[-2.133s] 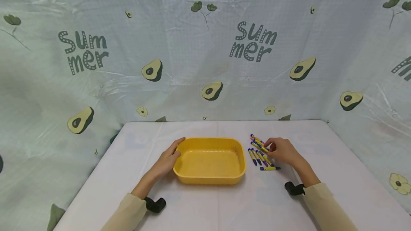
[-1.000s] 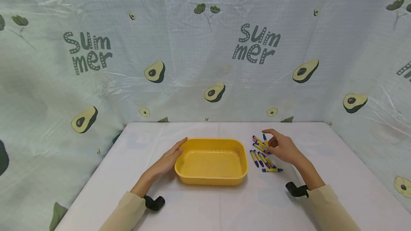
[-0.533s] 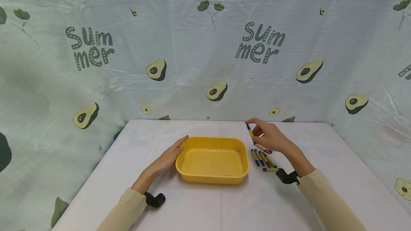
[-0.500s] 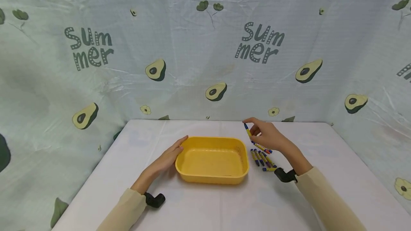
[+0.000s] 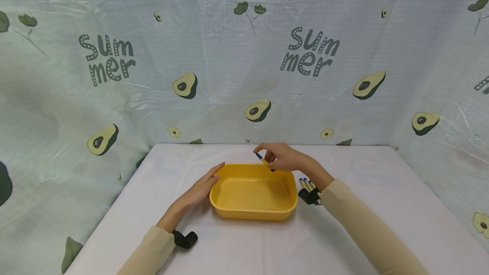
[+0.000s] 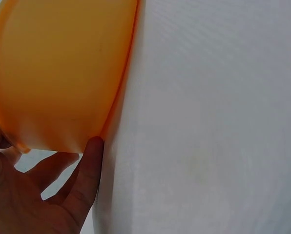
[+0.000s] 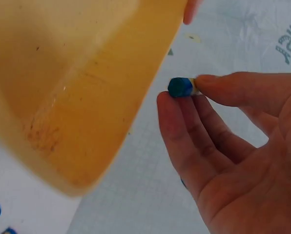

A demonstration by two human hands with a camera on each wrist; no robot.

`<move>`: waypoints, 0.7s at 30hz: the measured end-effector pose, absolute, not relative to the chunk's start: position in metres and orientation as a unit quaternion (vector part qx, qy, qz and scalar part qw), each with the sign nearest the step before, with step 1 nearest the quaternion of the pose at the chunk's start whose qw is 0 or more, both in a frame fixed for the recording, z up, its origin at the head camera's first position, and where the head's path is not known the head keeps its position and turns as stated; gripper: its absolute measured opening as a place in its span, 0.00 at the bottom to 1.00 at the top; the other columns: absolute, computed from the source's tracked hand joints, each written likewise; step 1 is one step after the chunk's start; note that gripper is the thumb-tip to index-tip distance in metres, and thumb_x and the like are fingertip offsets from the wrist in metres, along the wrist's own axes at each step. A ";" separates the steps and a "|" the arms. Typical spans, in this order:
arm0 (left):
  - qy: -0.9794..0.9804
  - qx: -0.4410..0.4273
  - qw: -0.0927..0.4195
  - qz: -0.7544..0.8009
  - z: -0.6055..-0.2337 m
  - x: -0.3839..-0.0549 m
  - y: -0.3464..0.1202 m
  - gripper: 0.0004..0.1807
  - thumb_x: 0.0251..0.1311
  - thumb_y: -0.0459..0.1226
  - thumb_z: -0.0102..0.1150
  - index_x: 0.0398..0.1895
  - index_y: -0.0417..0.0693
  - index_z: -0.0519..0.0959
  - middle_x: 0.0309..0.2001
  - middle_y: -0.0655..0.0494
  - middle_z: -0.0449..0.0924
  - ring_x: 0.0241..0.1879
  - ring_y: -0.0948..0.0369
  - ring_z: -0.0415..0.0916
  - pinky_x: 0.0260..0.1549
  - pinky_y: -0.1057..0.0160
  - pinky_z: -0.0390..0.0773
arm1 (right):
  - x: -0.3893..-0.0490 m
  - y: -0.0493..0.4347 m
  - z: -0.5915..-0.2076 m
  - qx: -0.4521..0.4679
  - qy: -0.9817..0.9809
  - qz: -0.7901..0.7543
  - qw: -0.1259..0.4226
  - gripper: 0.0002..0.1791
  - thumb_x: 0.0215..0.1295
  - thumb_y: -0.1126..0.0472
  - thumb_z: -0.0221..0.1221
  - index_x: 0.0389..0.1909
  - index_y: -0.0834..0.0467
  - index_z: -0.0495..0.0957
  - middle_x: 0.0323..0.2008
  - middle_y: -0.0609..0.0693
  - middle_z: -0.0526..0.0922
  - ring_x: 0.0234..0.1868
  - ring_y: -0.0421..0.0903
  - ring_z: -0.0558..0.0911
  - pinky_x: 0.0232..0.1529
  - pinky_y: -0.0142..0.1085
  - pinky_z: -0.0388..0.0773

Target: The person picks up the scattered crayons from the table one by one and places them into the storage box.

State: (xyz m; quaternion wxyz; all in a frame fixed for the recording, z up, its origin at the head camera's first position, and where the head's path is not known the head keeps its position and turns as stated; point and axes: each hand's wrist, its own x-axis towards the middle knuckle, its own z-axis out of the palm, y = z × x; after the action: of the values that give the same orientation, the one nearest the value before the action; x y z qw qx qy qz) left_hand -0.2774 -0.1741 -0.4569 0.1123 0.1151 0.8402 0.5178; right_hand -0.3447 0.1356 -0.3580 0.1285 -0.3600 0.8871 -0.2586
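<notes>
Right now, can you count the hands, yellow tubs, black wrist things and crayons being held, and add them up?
Hands: 2 (left hand, right hand)
Yellow tub: 1
Black wrist things: 2 (left one, right one)
Held crayon: 1
Total: 6
Crayons on the table are partly hidden, so they aren't counted.

In the head view, a black wrist device (image 5: 307, 197) hides part of the loose crayons (image 5: 304, 183), so their number cannot be told. The right hand's grip (image 5: 283, 157) covers part of its held crayon (image 5: 263, 160). In the right wrist view, the yellow tray (image 7: 101, 112) runs off the top and left, its lower rim blurred; dark specks (image 7: 42, 139) inside are too small to identify. In the left wrist view, the left hand's grip (image 6: 35, 209) is cut off at left and below.
</notes>
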 end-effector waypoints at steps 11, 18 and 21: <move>0.843 0.114 0.111 0.514 -0.456 -0.277 -0.173 0.29 0.84 0.44 0.33 0.84 0.62 0.51 0.84 0.48 0.47 0.83 0.44 0.45 0.80 0.35 0.44 | -0.347 0.089 -0.379 -0.363 0.878 -0.199 0.238 0.29 0.64 0.74 0.60 0.65 0.52 0.78 0.44 0.55 0.83 0.36 0.46 0.82 0.40 0.36 0.88; 0.845 0.112 0.108 0.511 -0.456 -0.276 -0.174 0.29 0.84 0.45 0.33 0.84 0.62 0.51 0.84 0.48 0.48 0.83 0.44 0.47 0.80 0.35 0.45 | -0.347 0.071 -0.395 -0.364 0.890 -0.154 0.229 0.30 0.65 0.74 0.61 0.65 0.49 0.78 0.38 0.50 0.82 0.31 0.44 0.78 0.35 0.32 0.81; 0.844 0.113 0.109 0.512 -0.456 -0.274 -0.173 0.29 0.84 0.44 0.33 0.85 0.61 0.50 0.84 0.47 0.48 0.82 0.43 0.48 0.80 0.35 0.46 | -0.345 0.065 -0.402 -0.364 0.893 -0.144 0.222 0.28 0.65 0.73 0.62 0.64 0.49 0.78 0.37 0.51 0.83 0.30 0.43 0.78 0.33 0.30 0.81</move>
State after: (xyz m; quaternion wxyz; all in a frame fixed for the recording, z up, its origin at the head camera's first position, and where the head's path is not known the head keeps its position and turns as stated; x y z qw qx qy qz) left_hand -0.2741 -0.1733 -0.4558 0.1091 0.1132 0.8442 0.5124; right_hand -0.3453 0.0647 -0.4019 0.2220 -0.3642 0.8930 -0.1439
